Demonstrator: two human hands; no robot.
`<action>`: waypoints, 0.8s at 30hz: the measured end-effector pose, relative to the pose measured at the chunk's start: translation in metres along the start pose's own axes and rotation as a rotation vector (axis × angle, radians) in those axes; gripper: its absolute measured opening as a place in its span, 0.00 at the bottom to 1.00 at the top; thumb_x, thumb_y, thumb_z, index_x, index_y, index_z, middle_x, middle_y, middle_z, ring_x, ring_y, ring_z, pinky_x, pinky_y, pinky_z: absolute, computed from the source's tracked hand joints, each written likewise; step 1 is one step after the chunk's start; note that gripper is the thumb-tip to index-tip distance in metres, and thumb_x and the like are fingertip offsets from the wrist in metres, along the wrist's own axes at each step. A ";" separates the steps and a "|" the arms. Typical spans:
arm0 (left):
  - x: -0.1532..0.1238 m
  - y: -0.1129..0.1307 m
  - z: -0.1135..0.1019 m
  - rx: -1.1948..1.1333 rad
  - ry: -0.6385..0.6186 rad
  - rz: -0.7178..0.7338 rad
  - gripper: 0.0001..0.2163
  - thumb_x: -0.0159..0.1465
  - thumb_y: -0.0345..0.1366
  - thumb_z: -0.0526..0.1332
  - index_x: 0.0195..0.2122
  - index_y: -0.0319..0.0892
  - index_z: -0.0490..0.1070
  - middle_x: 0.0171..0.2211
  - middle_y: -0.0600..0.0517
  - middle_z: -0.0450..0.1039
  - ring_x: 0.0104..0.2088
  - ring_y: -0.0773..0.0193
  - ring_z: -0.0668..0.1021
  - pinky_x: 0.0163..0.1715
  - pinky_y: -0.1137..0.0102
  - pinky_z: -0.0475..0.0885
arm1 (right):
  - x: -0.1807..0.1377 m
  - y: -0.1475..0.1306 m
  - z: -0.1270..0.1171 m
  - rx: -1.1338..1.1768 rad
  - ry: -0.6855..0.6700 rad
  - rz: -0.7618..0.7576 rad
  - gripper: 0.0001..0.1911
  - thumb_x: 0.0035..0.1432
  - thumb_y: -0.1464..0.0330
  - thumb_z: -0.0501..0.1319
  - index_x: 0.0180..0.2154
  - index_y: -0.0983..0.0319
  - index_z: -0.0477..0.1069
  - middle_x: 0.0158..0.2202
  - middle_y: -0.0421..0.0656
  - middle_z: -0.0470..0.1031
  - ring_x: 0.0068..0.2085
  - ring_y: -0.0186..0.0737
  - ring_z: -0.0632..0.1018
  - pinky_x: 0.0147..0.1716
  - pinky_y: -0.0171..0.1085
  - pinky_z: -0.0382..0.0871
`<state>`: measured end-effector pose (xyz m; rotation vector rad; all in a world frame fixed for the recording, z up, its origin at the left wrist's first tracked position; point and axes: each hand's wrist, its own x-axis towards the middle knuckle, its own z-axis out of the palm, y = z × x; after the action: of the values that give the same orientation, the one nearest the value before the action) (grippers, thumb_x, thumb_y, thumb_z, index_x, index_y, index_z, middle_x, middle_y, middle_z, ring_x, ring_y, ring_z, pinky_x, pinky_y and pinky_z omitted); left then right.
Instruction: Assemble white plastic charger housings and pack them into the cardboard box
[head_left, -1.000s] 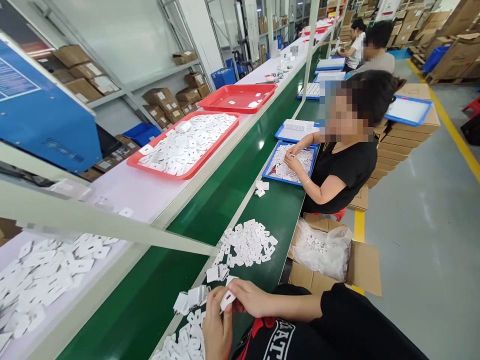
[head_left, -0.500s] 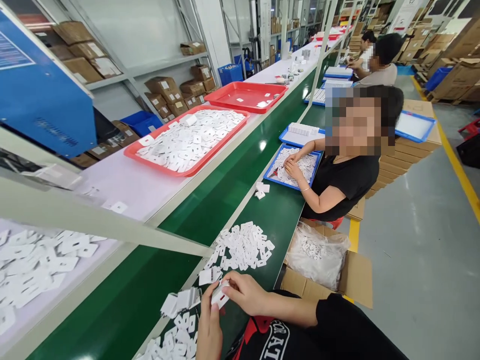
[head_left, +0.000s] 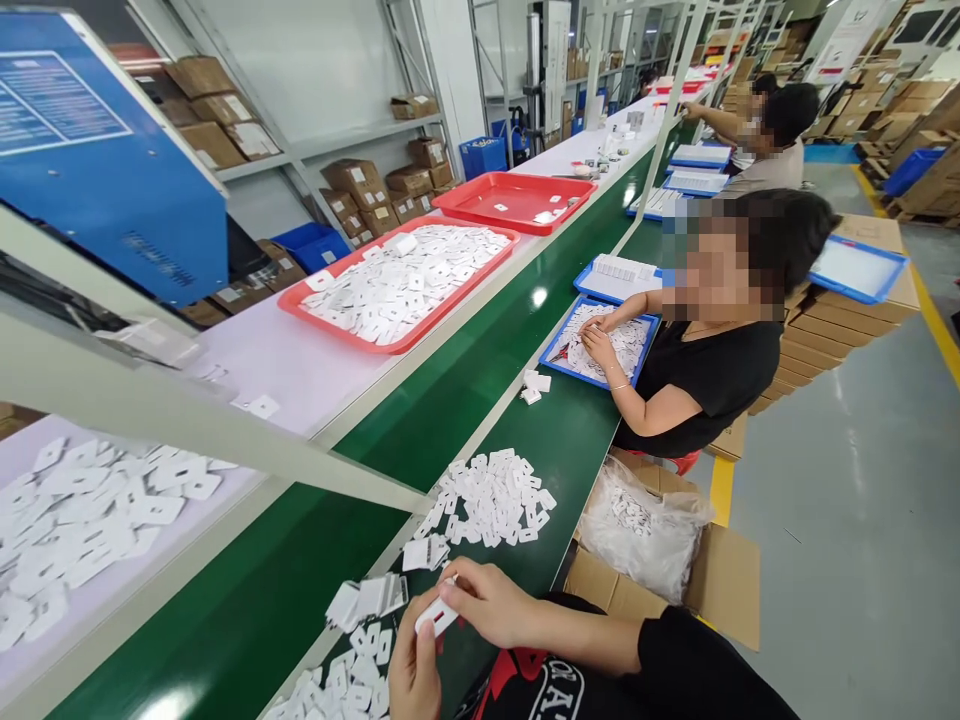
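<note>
A small white plastic casing [head_left: 436, 613] with a dark reddish slot in its side is held between both hands over the near edge of the green bench. My left hand [head_left: 415, 665] pinches its lower left end between thumb and fingers. Around its upper right end the thumb and fingers of my right hand [head_left: 484, 603] are closed. Just beyond lie a few stacked white casings [head_left: 425, 552] and a heap of flat white plastic pieces [head_left: 491, 500]. More white casings [head_left: 365, 602] and a second heap of pieces [head_left: 346, 680] lie left of my left hand.
A slanted white post [head_left: 352, 481] crosses in front of the bench. Red trays [head_left: 390, 347] stand on the raised shelf. A co-worker [head_left: 675, 390] sits ahead with hands in a blue tray [head_left: 570, 372]. An open carton [head_left: 726, 580] with a plastic bag stands on the floor at right.
The view has shifted, so the surroundings appear farther right. The casing is tilted a little differently, and both hands remain closed on it.
</note>
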<state>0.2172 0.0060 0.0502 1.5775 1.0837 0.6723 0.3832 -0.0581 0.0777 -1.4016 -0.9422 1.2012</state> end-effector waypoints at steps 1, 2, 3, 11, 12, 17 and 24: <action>-0.002 0.000 0.001 0.001 0.006 0.003 0.29 0.65 0.66 0.58 0.44 0.45 0.82 0.46 0.44 0.81 0.45 0.49 0.82 0.46 0.58 0.80 | 0.000 -0.002 0.000 -0.013 -0.010 -0.003 0.17 0.72 0.52 0.57 0.45 0.58 0.74 0.28 0.37 0.72 0.30 0.36 0.73 0.31 0.33 0.64; -0.003 0.001 0.001 0.002 0.014 0.004 0.28 0.66 0.66 0.58 0.45 0.45 0.81 0.46 0.44 0.81 0.46 0.49 0.82 0.46 0.59 0.80 | 0.001 -0.003 0.001 -0.024 -0.015 -0.007 0.16 0.72 0.53 0.57 0.45 0.58 0.74 0.27 0.37 0.72 0.30 0.37 0.74 0.31 0.33 0.63; -0.004 0.002 0.002 0.006 0.025 -0.002 0.28 0.67 0.65 0.57 0.46 0.45 0.81 0.47 0.44 0.81 0.46 0.49 0.82 0.45 0.59 0.80 | 0.001 -0.003 0.001 -0.030 -0.013 -0.009 0.16 0.71 0.54 0.57 0.44 0.58 0.74 0.27 0.37 0.72 0.30 0.37 0.74 0.30 0.33 0.63; -0.002 0.012 0.005 -0.008 -0.073 -0.062 0.28 0.69 0.64 0.54 0.47 0.45 0.79 0.46 0.44 0.81 0.41 0.51 0.82 0.38 0.59 0.82 | -0.001 0.007 -0.002 -0.088 0.010 -0.004 0.19 0.72 0.51 0.56 0.42 0.59 0.73 0.25 0.36 0.71 0.29 0.37 0.73 0.30 0.33 0.62; -0.001 0.012 0.006 -0.031 -0.069 -0.068 0.27 0.68 0.64 0.56 0.46 0.45 0.80 0.47 0.44 0.81 0.43 0.50 0.82 0.40 0.59 0.82 | -0.002 0.008 -0.001 -0.089 0.011 0.002 0.19 0.71 0.50 0.56 0.42 0.59 0.72 0.25 0.36 0.71 0.28 0.36 0.73 0.29 0.33 0.62; -0.001 0.010 0.011 -0.085 -0.014 -0.047 0.29 0.65 0.65 0.59 0.42 0.42 0.80 0.44 0.43 0.82 0.46 0.49 0.83 0.46 0.56 0.82 | -0.007 0.006 0.000 -0.059 0.000 0.009 0.18 0.71 0.51 0.58 0.43 0.59 0.70 0.24 0.33 0.68 0.26 0.34 0.69 0.28 0.33 0.60; 0.001 0.009 0.005 -0.086 -0.046 -0.109 0.30 0.66 0.66 0.57 0.47 0.42 0.80 0.48 0.43 0.82 0.45 0.50 0.83 0.40 0.61 0.82 | -0.004 0.010 -0.002 -0.022 -0.028 -0.011 0.15 0.65 0.55 0.65 0.43 0.60 0.71 0.28 0.34 0.70 0.29 0.33 0.69 0.29 0.32 0.60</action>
<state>0.2246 0.0040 0.0570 1.4431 1.0844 0.5985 0.3843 -0.0646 0.0684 -1.3979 -0.9842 1.2082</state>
